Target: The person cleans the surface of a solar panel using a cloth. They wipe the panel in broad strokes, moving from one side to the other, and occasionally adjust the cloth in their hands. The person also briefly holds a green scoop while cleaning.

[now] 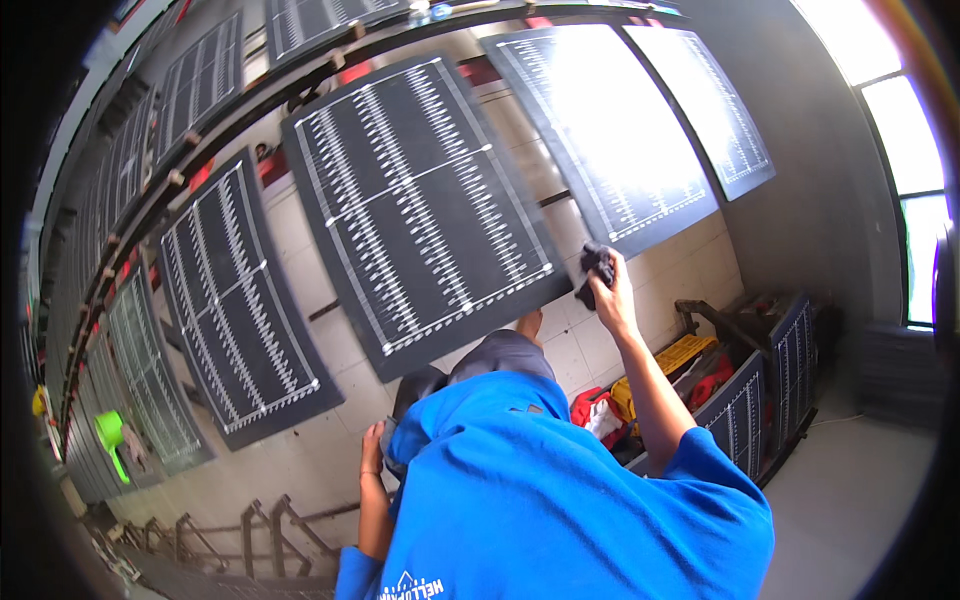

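My right hand (pixel 614 298) is closed around a crumpled black cloth (pixel 594 272). It is beside the near right corner of a large dark panel (pixel 430 200), which has rows of white tick marks and a white line border. To the right of that hand lies another such panel (pixel 630 130), its face washed out by glare. My left hand (pixel 372 452) hangs low beside my leg, away from the panels. Its fingers look curled against something greyish, partly hidden by my blue shirt, and I cannot make out what it is.
More marked panels (pixel 235 300) lie in a row to the left, with others beyond a dark rail (pixel 330 68). At the right, yellow and red items (pixel 672 362) lie near upright panels (pixel 738 410). A bright green handled object (pixel 110 432) and metal frames (pixel 265 530) are at left.
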Demonstrator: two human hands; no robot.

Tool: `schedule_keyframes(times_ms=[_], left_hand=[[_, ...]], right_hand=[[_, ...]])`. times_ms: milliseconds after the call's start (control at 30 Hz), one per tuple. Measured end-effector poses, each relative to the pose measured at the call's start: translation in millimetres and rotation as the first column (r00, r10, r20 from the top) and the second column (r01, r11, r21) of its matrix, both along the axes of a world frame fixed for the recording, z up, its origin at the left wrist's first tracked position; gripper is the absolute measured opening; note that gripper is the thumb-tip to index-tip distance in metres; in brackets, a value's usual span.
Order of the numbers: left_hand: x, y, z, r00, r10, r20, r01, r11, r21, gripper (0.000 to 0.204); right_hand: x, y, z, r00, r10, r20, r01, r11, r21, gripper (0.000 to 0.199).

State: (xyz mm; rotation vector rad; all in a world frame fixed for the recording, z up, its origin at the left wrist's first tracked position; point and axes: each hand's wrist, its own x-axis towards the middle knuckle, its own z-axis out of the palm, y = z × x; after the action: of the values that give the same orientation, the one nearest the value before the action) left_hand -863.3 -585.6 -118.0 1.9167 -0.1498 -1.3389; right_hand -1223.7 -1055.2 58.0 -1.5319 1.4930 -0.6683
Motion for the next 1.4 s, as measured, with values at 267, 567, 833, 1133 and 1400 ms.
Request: schedule_keyframes(times_ms=[267, 567, 833, 1133, 1400], left_hand=[[89.8, 119.9, -2.9, 0.996, -0.011, -0.091, 0.042, 0.938, 0.344, 0.049], [75.9, 198.9, -8.5, 0.953, 0.284, -0.101, -0.253, 0.937, 0.242, 0.053], [-3.7, 234.3, -4.2, 0.975, 0.209, -0.078, -0.204, 0.976, 0.072, 0.037], [-8.3, 143.3, 9.1, 0.822, 0.528, -0.216, -0.496, 0.848, 0.186, 0.051], [-109.3, 193.2, 8.8, 0.961, 0.277, 0.022, -0.277, 0.960, 0.031, 0.042]], right_hand=[[212.8, 172.2, -55.4, 0.641, 0.340, -0.688, -0.693, 0.643, -0.328, 0.068], [167.8, 163.3, -49.5, 0.571, 0.263, -0.778, -0.693, 0.662, -0.285, 0.060], [271.3, 94.3, -51.5, 0.744, 0.059, -0.665, -0.507, 0.698, -0.506, 0.052], [312.9, 168.6, -29.1, 0.432, 0.670, -0.603, -0.885, 0.443, -0.142, 0.061], [594.3, -120.1, -73.2, 0.750, 0.328, -0.574, -0.659, 0.440, -0.610, 0.056]])
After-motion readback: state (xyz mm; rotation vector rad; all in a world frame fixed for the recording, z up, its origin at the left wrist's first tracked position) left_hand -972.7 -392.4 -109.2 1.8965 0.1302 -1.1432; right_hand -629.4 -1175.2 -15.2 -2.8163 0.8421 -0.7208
